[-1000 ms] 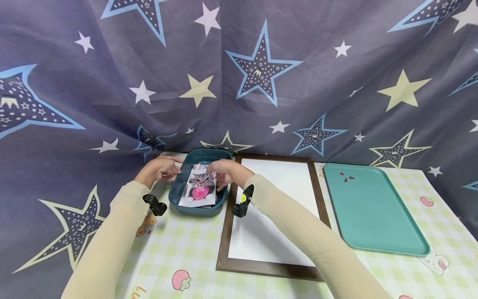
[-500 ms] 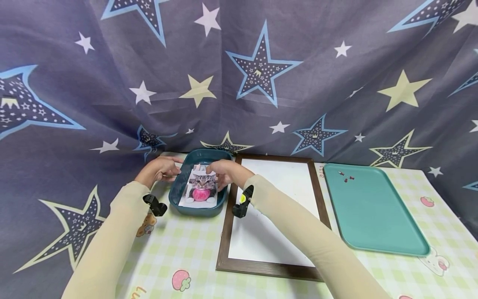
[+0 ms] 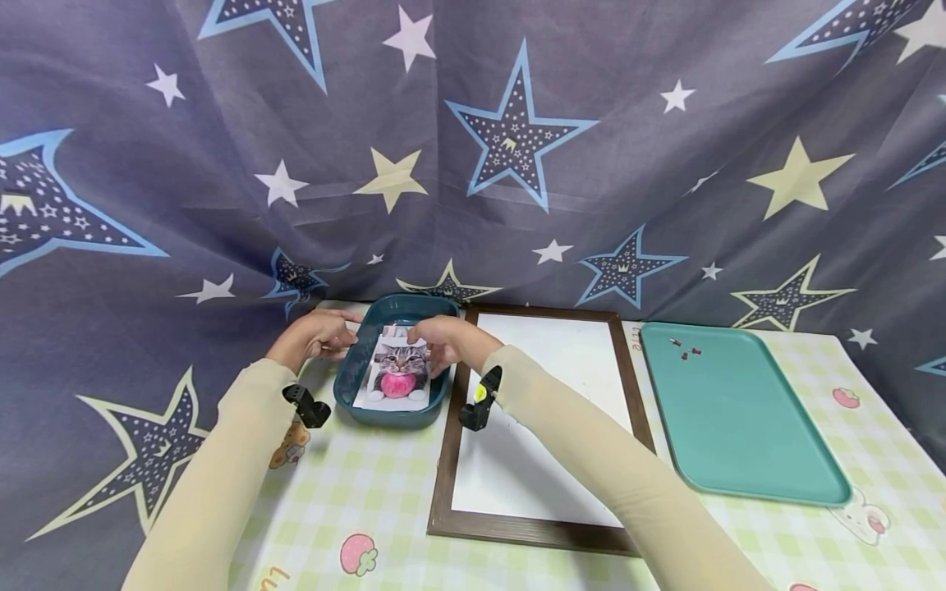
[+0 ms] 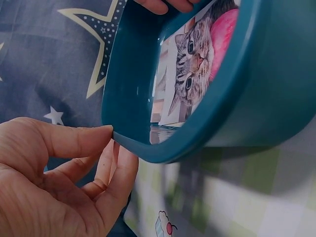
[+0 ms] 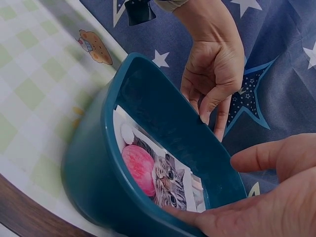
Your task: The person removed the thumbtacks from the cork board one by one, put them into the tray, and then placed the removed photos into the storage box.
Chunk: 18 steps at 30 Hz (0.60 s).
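Observation:
A dark teal plastic basin (image 3: 395, 419) stands at the back left of the table. Inside lies a printed photo (image 3: 397, 384) of a tabby cat with a pink ball, and the edge of another picture shows behind it. My left hand (image 3: 318, 335) pinches the basin's left rim between thumb and fingers, as the left wrist view shows. From the other side my right hand (image 3: 447, 338) reaches over the rim, its fingers in the basin at the photo's edge. In the right wrist view, the right thumb (image 5: 256, 157) is spread away from those fingers.
Right of the basin lies a brown-framed white board (image 3: 547, 410), partly under my right forearm. Farther right is a turquoise tray (image 3: 746, 419) with several red push pins (image 3: 687, 353). A starry cloth (image 3: 517, 246) hangs behind the checked tablecloth (image 3: 392, 501).
Between one second and half a second ago the cat photo settled flatter and squarer in the basin. Both hands have stayed almost in place.

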Tool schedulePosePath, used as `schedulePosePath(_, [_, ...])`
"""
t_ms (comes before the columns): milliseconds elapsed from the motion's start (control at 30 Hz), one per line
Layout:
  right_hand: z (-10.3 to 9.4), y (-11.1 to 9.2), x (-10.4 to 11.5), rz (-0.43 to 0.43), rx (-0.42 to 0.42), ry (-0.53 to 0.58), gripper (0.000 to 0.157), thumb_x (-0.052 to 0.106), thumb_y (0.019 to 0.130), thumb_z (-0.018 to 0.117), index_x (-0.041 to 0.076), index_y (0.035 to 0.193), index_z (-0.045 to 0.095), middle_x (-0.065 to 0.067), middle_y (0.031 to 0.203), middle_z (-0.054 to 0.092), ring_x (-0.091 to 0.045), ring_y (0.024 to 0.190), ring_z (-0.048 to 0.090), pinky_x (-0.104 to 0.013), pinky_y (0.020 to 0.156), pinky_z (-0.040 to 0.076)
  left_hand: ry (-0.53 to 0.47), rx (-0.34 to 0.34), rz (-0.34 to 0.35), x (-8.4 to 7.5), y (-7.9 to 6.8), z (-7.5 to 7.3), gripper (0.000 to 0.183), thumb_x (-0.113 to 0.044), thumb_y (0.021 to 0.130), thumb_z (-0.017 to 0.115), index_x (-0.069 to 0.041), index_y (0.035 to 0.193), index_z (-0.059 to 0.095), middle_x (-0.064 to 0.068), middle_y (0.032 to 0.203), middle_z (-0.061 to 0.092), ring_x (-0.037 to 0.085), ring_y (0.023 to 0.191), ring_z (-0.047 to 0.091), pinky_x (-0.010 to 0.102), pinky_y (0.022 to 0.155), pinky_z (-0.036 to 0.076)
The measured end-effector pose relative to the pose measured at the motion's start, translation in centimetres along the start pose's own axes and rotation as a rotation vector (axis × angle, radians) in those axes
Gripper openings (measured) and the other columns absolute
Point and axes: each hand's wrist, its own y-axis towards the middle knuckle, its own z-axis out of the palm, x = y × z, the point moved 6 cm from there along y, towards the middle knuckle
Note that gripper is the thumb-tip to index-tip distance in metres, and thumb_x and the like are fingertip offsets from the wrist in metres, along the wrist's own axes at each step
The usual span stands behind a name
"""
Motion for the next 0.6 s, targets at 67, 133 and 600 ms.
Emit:
schedulePosePath(67, [0.00, -0.09, -0.01, -0.002, -0.003, 0.001, 0.069, 0.012, 0.104, 0.050, -0.003, 0.162, 0.014, -0.026, 0.168, 0.015, -0.046, 0.154, 0.022, -0.058, 0.119, 0.034, 0.001, -0.001, 0.001, -0.01, 0.00, 0.03, 0.068, 0.009, 0.094, 0.049, -0.001, 0.159, 0.029, 0.021, 0.130, 0.051, -0.002, 0.048, 0.038, 0.024, 0.072, 0.058])
schedulePosePath(133, [0.01, -0.22, 0.02, -0.005, -0.001, 0.000, 0.069, 0.012, 0.104, 0.050, -0.002, 0.162, 0.014, -0.027, 0.168, 0.015, -0.046, 0.154, 0.022, -0.058, 0.119, 0.034, 0.005, -0.002, 0.001, -0.04, -0.05, 0.04, 0.068, 0.009, 0.094, 0.049, -0.002, 0.159, 0.029, 0.022, 0.131, 0.050, -0.001, 0.048, 0.038, 0.024, 0.073, 0.058])
schedulePosePath(600, [-0.11, -0.31, -0.06, -0.023, -0.009, -0.017, 0.067, 0.013, 0.104, 0.049, -0.009, 0.159, 0.017, -0.036, 0.162, 0.023, -0.048, 0.150, 0.029, -0.055, 0.118, 0.038, 0.014, 0.000, 0.014, -0.23, -0.43, 0.13, 0.067, 0.007, 0.095, 0.050, -0.001, 0.159, 0.029, 0.021, 0.130, 0.051, -0.001, 0.051, 0.042, 0.025, 0.073, 0.058])
